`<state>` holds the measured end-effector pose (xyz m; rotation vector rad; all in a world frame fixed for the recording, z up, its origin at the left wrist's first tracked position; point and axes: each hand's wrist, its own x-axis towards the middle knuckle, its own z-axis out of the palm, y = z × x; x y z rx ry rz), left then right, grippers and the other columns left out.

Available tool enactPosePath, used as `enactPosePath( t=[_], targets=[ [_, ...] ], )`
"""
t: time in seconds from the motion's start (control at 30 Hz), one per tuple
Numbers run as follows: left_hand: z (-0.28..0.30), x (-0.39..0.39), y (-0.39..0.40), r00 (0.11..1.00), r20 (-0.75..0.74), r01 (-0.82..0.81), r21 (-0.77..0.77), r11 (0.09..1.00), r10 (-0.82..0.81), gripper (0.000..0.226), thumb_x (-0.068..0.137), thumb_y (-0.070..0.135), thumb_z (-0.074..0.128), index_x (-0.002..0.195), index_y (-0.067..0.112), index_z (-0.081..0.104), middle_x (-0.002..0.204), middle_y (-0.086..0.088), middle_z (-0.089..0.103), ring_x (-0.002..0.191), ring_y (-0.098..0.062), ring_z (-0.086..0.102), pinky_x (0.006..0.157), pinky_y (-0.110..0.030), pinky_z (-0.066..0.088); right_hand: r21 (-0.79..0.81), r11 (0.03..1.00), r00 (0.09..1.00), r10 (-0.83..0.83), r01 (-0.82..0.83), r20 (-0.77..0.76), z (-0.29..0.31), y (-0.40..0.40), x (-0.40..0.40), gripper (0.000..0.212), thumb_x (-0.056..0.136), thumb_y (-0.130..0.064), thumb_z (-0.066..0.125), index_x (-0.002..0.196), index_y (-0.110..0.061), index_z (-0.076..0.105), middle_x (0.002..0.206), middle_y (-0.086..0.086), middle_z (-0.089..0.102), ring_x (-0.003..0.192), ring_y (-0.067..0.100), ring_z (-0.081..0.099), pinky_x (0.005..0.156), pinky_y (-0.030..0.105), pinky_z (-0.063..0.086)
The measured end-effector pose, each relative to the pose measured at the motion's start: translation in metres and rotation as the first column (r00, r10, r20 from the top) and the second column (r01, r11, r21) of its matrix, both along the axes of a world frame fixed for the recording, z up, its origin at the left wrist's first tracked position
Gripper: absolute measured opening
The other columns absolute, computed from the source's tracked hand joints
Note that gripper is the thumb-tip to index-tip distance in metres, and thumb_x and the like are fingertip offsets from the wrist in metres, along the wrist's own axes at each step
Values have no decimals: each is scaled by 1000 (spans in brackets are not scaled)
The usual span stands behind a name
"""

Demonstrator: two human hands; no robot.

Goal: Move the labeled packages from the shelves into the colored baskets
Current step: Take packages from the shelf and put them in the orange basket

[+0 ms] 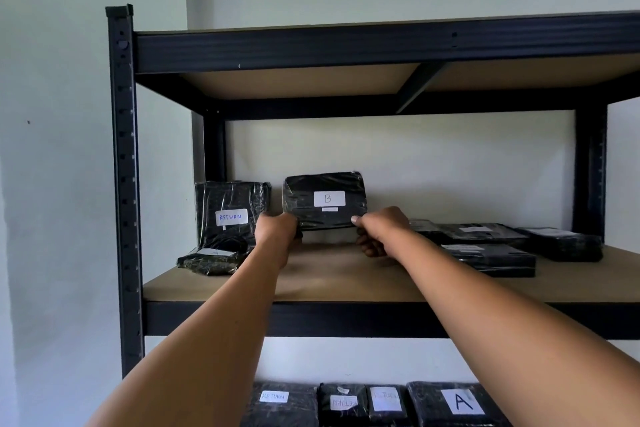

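While both of my forearms stretch up from the bottom edge, the nearest things I see are the packages on the lower shelf at six o'clock: a black-wrapped package marked RETURN (pixel 282 404), two smaller ones with labels I cannot read, and a package marked A (pixel 457 404) at about five o'clock. Above them runs the dark front beam of the middle shelf (pixel 346 282), whose board is bare wood where my arms cross it.

Further in, my left hand (pixel 277 230) and my right hand (pixel 377 230) meet at the centre of the view. Each grip pinches a lower corner of the B package (pixel 325 199), thumb on the front face and fingers curled behind and beneath. That package stands upright, its white label facing me, and is lifted clear of the shelf board.

At nine o'clock of it, an upright package labelled RETURN (pixel 230 213) stands by the rear left post, with a flat package (pixel 207 260) lying in front of it. At three o'clock, several flat black packages (pixel 491 250) lie stacked and overlapping on the board, their labels too small to read. Beyond everything is the pale wall (pixel 415 156), and the top shelf (pixel 346 48) spans twelve o'clock.
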<state>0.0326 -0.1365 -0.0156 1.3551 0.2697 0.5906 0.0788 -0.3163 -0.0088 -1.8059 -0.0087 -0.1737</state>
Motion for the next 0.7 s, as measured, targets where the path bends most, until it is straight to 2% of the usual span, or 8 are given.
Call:
enactPosePath(
  t=[0.07, 0.2, 0.3, 0.43, 0.57, 0.7],
  targets=[
    [2, 2, 0, 999, 49, 17, -32, 999, -15, 8, 93, 2, 57, 93, 10, 59, 88, -11, 66, 82, -30, 68, 83, -48, 61, 33, 999, 1000, 7, -7, 17, 3, -3, -2, 26, 85, -22, 78, 73, -1, 66, 62, 18, 66, 37, 23, 56, 44, 28, 50],
    [3, 8, 3, 992, 114, 56, -97, 994, -45, 16, 94, 1, 59, 109, 8, 57, 111, -18, 66, 104, -33, 68, 77, -43, 62, 77, 996, 999, 35, -38, 32, 3, -5, -4, 28, 87, -24, 75, 71, -4, 64, 58, 14, 61, 37, 21, 51, 46, 28, 49],
    [3, 9, 4, 988, 145, 69, -122, 990, -51, 12, 96, 1, 56, 97, 13, 55, 110, -17, 66, 106, -33, 67, 82, -45, 61, 91, 995, 998, 41, -44, 37, 3, -5, -4, 30, 88, -26, 75, 70, -5, 63, 57, 13, 60, 39, 22, 50, 47, 29, 49],
    [3, 11, 5, 986, 162, 72, -151, 986, -47, 12, 99, 7, 57, 110, 11, 54, 114, -17, 65, 105, -33, 67, 80, -43, 61, 96, 994, 998, 41, -46, 54, 3, -5, -7, 30, 88, -27, 75, 70, -5, 64, 56, 13, 61, 39, 22, 50, 48, 30, 49],
    [2, 16, 7, 987, 154, 74, -146, 986, -52, 4, 99, 13, 59, 99, 15, 55, 115, -17, 66, 106, -34, 68, 82, -45, 61, 120, 991, 996, 45, -54, 74, 5, -6, -12, 29, 89, -25, 74, 72, -4, 64, 57, 13, 59, 46, 24, 50, 52, 35, 48],
    [1, 20, 8, 987, 152, 81, -147, 986, -59, 10, 99, 13, 59, 109, 11, 57, 115, -16, 66, 106, -34, 68, 79, -42, 61, 124, 991, 995, 44, -55, 87, 6, -7, -14, 28, 89, -24, 74, 72, -4, 65, 57, 14, 59, 48, 25, 51, 54, 37, 49]
  ],
)
